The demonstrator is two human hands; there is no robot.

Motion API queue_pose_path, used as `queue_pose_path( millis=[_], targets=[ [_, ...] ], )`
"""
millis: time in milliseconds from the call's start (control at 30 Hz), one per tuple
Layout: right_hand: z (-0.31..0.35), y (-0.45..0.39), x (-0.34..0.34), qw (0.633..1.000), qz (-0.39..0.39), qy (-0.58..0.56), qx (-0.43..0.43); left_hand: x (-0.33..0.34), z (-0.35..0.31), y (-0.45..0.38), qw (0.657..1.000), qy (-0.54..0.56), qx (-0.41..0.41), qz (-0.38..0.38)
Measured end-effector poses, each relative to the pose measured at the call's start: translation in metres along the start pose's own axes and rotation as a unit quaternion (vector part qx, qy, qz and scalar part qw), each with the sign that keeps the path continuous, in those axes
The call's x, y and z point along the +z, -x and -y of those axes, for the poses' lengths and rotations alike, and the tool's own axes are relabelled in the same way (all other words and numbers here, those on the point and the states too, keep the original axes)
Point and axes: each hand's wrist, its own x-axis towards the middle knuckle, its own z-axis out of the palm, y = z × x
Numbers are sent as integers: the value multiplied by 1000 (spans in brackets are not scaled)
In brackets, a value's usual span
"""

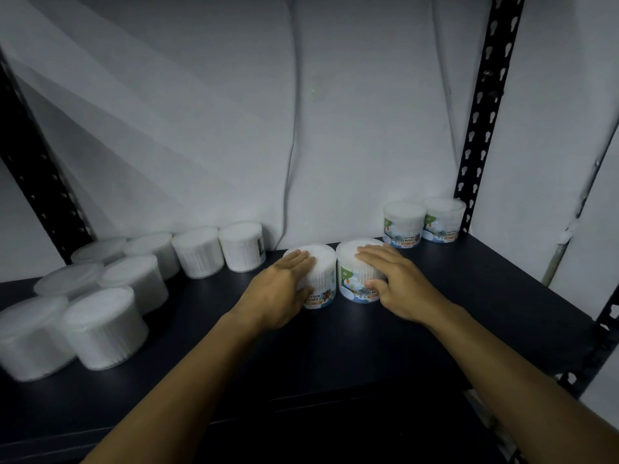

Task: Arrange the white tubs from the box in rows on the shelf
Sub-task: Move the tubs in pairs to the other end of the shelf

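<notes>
Your left hand [284, 283] grasps one tub [316, 279] and your right hand [390, 279] grasps its neighbour [360, 272], fingers over the lids, thumbs on the sides. Both tubs stand mid-shelf [469, 313], in front of the wall. Slide them back together, upright, touching, level with the pair [423, 222] by the right post.

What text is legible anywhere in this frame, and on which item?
"CUTTON BUDS" on the label of the back-row tub, second from the right post.
"...TTON ...UDS" on the tub under the left hand; the left hand hides the first letters.
"BUD..." only, on the tub under the right hand; the right hand covers the rest.
Corner tub: label lettering too blurred to read.
Orange strip beneath each label: too small.
Left-side tubs: no print visible.
</notes>
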Motion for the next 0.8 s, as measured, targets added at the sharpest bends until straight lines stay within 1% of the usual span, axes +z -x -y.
queue_pose_path(
  millis=[167, 400, 633, 800],
  targets=[
    [-33, -34, 3, 999, 20, 4, 26, 12, 7, -44, 1000, -8, -6, -3],
    [-58, -71, 2, 998, 36, 41, 27, 25, 23, -91, 1000, -21, -11, 4],
    [-73, -86, 11, 997, 10, 82, -8, 32, 29, -110, 1000, -20, -10, -2],
    [-78, -93, 10, 997, 12, 80, 3, 33, 30, -120, 999, -34, -17, 7]
  ],
)
